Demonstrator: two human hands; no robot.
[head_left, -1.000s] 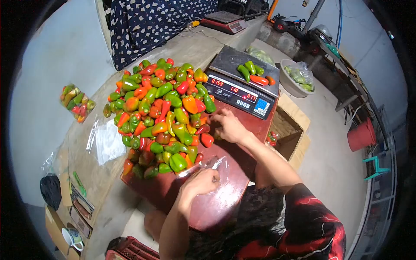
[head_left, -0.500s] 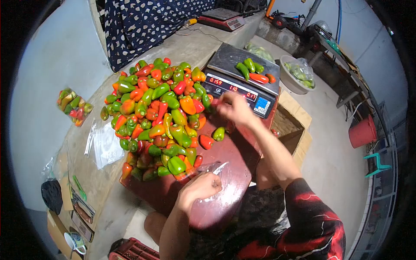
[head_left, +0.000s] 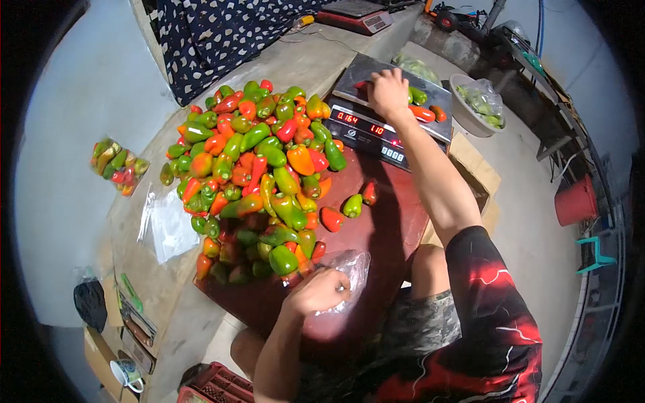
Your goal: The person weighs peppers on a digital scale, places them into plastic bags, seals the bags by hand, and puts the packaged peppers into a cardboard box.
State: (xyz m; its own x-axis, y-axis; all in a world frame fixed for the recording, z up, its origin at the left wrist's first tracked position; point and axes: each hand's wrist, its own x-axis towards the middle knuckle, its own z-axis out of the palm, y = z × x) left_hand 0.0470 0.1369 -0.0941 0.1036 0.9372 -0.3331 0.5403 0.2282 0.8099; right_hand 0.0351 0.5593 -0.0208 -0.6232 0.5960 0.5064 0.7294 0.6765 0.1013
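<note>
My left hand is closed on a clear plastic bag at the table's front. My right hand is over the digital scale, fingers curled round a red pepper whose end sticks out at the left. Beside that hand on the platform lie green peppers and an orange-red pepper; the hand partly covers the group. A big heap of mixed peppers spreads over the red table. Apart from it are a loose green pepper and red peppers.
Left on the ledge lie clear bags and a filled bag of peppers. A cardboard box stands right of the table, with a tub of bagged greens beyond. A second scale sits at the back; a red crate is below.
My right hand has moved from beside the heap up and forward onto the scale platform with a red pepper. The weight reading rose from 0.159 to 0.164. My left hand keeps the bag.
</note>
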